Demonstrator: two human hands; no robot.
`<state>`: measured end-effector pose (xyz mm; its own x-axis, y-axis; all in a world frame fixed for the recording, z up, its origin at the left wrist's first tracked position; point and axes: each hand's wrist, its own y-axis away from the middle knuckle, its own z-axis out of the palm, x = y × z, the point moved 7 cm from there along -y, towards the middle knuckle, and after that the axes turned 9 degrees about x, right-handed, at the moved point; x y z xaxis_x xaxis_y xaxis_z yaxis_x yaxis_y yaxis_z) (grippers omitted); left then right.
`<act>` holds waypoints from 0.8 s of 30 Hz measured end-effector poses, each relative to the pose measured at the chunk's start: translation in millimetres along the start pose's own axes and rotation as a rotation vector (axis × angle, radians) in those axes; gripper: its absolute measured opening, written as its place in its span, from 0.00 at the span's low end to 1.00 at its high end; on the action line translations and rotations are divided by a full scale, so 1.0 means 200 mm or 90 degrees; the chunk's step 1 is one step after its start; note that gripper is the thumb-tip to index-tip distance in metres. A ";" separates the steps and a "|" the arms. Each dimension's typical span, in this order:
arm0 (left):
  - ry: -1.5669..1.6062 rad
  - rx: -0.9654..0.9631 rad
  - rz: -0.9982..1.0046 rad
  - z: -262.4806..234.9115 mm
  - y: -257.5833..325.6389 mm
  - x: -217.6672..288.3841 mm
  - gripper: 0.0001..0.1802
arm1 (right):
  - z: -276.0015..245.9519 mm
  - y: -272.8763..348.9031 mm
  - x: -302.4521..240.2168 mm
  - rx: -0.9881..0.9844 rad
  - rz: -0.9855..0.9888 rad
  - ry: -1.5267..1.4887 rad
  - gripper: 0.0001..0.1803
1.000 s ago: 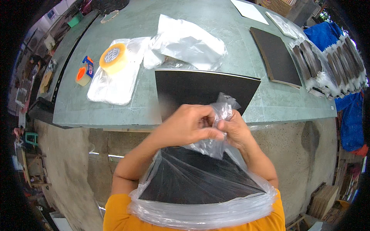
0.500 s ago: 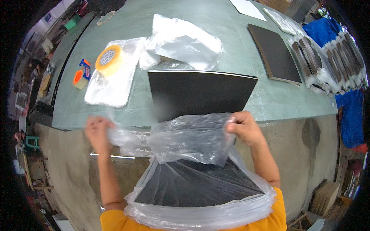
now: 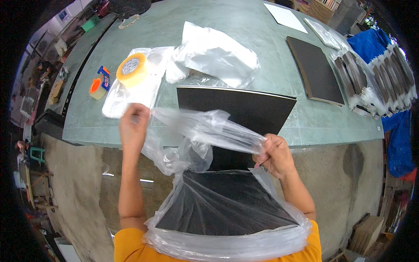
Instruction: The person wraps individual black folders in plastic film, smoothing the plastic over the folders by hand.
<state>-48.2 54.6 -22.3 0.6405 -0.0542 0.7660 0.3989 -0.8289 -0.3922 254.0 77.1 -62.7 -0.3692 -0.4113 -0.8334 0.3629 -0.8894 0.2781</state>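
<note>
A clear plastic bag is stretched between my two hands, above the table's near edge. My left hand pinches its left end; the fingers are slightly blurred. My right hand is closed on its right end, lower down. Behind the plastic stands or lies a black flat board with a pale top edge, partly hidden by it. Close to my body, more clear plastic sheeting surrounds a dark surface. A crumpled bunch of this plastic hangs below my left hand.
On the green table lie a wide tape roll on folded plastic bags, a tape dispenser and crumpled plastic. To the right are a dark board stack, a white sheet and several plastic-wrapped dark packs.
My left hand has moved up and to the right, and my right hand slightly down. The plastic between them has lifted and is pulled into a narrower band.
</note>
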 end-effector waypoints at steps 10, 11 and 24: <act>0.387 -0.419 -0.109 0.39 0.32 0.60 0.14 | 0.31 0.10 -0.40 -0.095 -0.461 0.346 0.31; 0.448 -0.397 -0.101 0.39 0.31 0.60 0.11 | 0.29 0.05 -0.29 -0.120 -0.370 0.468 0.24; 0.415 -0.868 0.006 0.36 0.33 0.55 0.14 | 0.34 0.25 -0.21 -0.750 0.106 -0.166 0.16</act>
<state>97.0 34.0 -1.1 0.0983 0.0105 0.9951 -0.7340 -0.6745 0.0796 229.1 36.9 19.6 -0.3559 -0.6506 -0.6708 0.9264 -0.1514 -0.3447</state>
